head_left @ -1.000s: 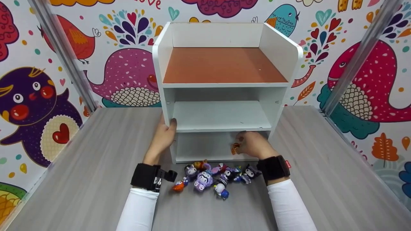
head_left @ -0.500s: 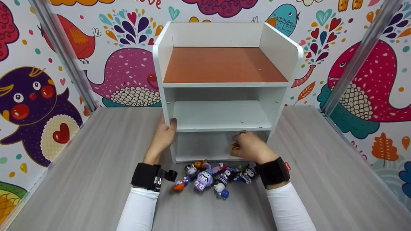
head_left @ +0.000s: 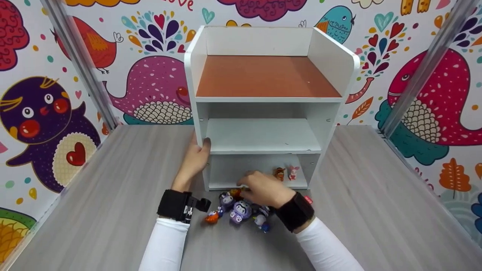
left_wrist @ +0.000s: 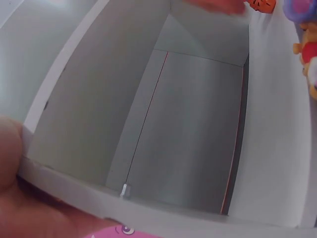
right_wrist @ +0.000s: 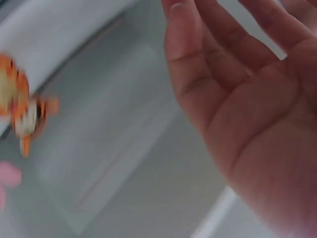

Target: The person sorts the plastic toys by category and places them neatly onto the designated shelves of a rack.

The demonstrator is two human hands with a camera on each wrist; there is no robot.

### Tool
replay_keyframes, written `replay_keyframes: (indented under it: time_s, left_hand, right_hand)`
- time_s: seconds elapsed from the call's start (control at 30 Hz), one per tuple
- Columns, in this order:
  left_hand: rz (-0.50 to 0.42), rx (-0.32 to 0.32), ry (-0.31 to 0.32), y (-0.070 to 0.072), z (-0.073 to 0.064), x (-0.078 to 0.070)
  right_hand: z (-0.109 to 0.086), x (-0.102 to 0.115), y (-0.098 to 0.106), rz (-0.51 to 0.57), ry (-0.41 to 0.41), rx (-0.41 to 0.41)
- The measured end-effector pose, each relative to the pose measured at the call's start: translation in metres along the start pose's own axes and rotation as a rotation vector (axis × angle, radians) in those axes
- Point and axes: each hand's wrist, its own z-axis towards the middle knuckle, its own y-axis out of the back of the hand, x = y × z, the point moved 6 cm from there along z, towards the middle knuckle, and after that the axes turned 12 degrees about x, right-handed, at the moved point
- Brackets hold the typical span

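My left hand (head_left: 195,160) grips the left side panel of a white shelf unit (head_left: 263,99), thumb on the front edge. In the left wrist view the same hand (left_wrist: 34,208) wraps around that panel. My right hand (head_left: 265,188) is over the toy figurines in front of the bottom shelf. Its fingers (right_wrist: 188,74) are loosely extended and hold nothing in the right wrist view. A striped orange tiger figurine (head_left: 279,173) and a pink figurine (head_left: 293,172) stand side by side at the right of the bottom shelf.
Several small figurines lie in a pile before the unit, among them a purple one (head_left: 240,212) and an orange one (head_left: 211,217); the right hand hides part of it. A yellow bear figurine (left_wrist: 309,54) shows in the left wrist view. Patterned walls (head_left: 158,86) surround the table (head_left: 143,188).
My right hand has let go of the tiger figurine, now standing on the bottom shelf, and has moved left and toward the pile. The left hand keeps its grip on the panel.
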Motion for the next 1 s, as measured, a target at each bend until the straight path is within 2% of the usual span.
replay_keyframes:
  time_s: [0.2, 0.33, 0.43, 0.53, 0.8, 1.0]
  left_hand:
    - [-0.003, 0.016, 0.004, -0.002, 0.002, 0.001]
    - [0.000, 0.018, -0.009, -0.001, 0.001, 0.000]
    - [-0.002, 0.011, -0.024, -0.001, 0.000, -0.002]
    - [-0.003, 0.002, -0.033, 0.000, 0.000, -0.003]
    - [-0.013, -0.005, -0.008, 0.002, 0.000, 0.000]
    - [-0.011, 0.003, -0.002, 0.001, 0.002, 0.001]
  right_hand:
    - [0.026, 0.010, -0.018, -0.119, -0.015, 0.050]
    - [0.036, 0.012, -0.027, -0.214, -0.105, 0.116]
    - [0.040, 0.013, -0.030, -0.247, -0.166, 0.174]
    - [0.043, 0.014, -0.030, -0.254, -0.177, 0.181]
    - [0.046, 0.013, -0.033, -0.234, -0.137, 0.144]
    - [0.035, 0.008, -0.024, -0.138, -0.092, 0.093]
